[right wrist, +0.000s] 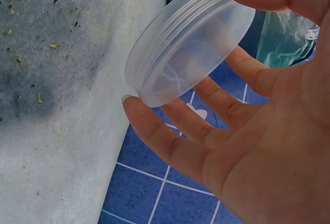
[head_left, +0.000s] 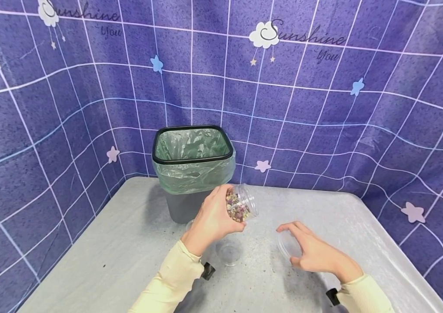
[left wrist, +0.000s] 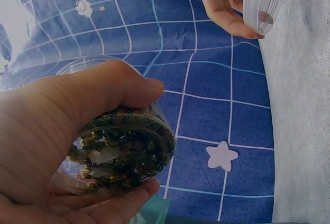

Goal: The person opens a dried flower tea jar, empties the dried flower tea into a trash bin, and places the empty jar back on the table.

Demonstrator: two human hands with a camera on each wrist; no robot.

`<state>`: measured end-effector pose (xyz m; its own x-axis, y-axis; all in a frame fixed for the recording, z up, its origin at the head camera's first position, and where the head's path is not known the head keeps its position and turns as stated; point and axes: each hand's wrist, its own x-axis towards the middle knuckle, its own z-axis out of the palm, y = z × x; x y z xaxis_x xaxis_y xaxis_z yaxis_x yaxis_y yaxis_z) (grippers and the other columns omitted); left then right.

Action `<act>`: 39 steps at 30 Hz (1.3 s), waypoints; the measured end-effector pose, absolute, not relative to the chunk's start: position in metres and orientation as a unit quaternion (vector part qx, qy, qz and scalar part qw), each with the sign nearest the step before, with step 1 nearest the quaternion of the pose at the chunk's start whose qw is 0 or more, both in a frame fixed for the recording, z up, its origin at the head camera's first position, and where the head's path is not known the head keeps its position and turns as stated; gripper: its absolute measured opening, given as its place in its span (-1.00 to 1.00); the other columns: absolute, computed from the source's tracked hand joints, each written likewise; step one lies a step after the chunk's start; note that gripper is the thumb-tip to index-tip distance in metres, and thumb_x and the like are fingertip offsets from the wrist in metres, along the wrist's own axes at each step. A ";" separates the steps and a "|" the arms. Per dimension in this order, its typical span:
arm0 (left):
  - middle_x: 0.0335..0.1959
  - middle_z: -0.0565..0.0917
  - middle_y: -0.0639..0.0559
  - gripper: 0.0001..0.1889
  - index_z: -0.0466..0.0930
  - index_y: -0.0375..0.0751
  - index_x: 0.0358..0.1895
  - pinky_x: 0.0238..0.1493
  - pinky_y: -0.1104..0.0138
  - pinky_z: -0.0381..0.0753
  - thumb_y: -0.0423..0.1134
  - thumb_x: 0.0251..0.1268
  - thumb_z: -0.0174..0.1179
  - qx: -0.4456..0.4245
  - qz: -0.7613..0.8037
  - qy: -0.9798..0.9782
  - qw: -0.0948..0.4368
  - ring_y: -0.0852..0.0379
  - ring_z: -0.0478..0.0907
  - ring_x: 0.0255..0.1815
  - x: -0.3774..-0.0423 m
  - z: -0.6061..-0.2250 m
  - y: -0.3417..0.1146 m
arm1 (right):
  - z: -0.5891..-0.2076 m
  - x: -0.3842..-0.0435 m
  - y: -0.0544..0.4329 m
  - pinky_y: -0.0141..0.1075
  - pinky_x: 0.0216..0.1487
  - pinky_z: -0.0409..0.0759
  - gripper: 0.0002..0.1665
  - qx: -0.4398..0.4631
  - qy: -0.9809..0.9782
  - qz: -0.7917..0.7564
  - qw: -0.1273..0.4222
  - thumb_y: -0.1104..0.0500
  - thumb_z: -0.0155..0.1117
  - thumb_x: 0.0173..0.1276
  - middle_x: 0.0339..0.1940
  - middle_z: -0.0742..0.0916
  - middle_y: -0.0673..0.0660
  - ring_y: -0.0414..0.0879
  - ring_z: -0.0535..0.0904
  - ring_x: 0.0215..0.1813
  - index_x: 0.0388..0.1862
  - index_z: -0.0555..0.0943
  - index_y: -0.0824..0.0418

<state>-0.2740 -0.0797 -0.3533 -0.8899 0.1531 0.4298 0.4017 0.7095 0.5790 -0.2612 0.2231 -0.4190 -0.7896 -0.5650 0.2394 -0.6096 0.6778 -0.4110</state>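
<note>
My left hand (head_left: 213, 217) grips a clear plastic jar (head_left: 241, 203) partly filled with a dried, mixed-colour flower or herb blend. The jar is tipped on its side above the table, its threaded mouth facing right. In the left wrist view the thumb lies across the jar, and the contents (left wrist: 121, 154) show through its base. To the right, my right hand (head_left: 317, 253) holds a translucent screw lid (right wrist: 180, 54) by its edge, thumb on one side and fingers on the other. The lid is apart from the jar.
A grey bin with a green liner (head_left: 195, 176) stands at the back left, behind the left hand. On the table (head_left: 127, 269) lies a clear round plastic piece (head_left: 229, 254); another clear piece is mostly hidden by the left wrist. Small crumbs (right wrist: 54, 45) are scattered around. A purple gridded curtain (head_left: 303, 130) encloses the back.
</note>
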 end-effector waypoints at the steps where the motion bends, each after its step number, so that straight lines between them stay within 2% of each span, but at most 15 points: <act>1: 0.11 0.62 -0.02 0.02 0.44 -0.13 0.35 0.08 0.10 0.65 -0.13 -0.42 0.69 -0.153 -0.350 -0.907 0.178 -0.07 0.62 0.06 -0.274 -0.353 -0.080 | -0.419 -0.261 0.223 0.17 0.25 0.54 -0.06 0.321 -0.915 0.240 0.047 0.36 0.42 -0.13 0.24 0.55 0.05 0.16 0.55 0.26 0.36 0.44 0.09; 18: 0.09 0.62 -0.01 0.00 0.45 -0.12 0.34 0.07 0.11 0.65 -0.13 -0.41 0.69 -0.153 -0.349 -0.907 0.178 -0.05 0.63 0.04 -0.273 -0.353 -0.080 | -0.426 -0.259 0.226 0.12 0.32 0.51 -0.07 0.321 -0.921 0.211 0.061 0.33 0.42 -0.18 0.22 0.56 0.00 0.00 0.50 0.33 0.32 0.47 0.08; 27: 0.10 0.62 -0.02 0.00 0.44 -0.11 0.34 0.09 0.11 0.64 -0.13 -0.41 0.68 -0.153 -0.345 -0.908 0.182 -0.06 0.62 0.06 -0.274 -0.351 -0.080 | -0.429 -0.256 0.228 0.09 0.28 0.54 -0.10 0.317 -0.924 0.208 0.057 0.33 0.42 -0.17 0.21 0.56 -0.01 0.01 0.49 0.32 0.30 0.48 0.08; 39: 0.09 0.62 -0.01 -0.01 0.44 -0.08 0.33 0.06 0.11 0.65 -0.12 -0.41 0.69 -0.151 -0.346 -0.908 0.180 -0.06 0.63 0.04 -0.273 -0.352 -0.081 | -0.432 -0.256 0.231 0.16 0.26 0.53 -0.08 0.322 -0.923 0.204 0.057 0.31 0.47 -0.19 0.21 0.57 0.02 0.10 0.52 0.30 0.29 0.49 0.06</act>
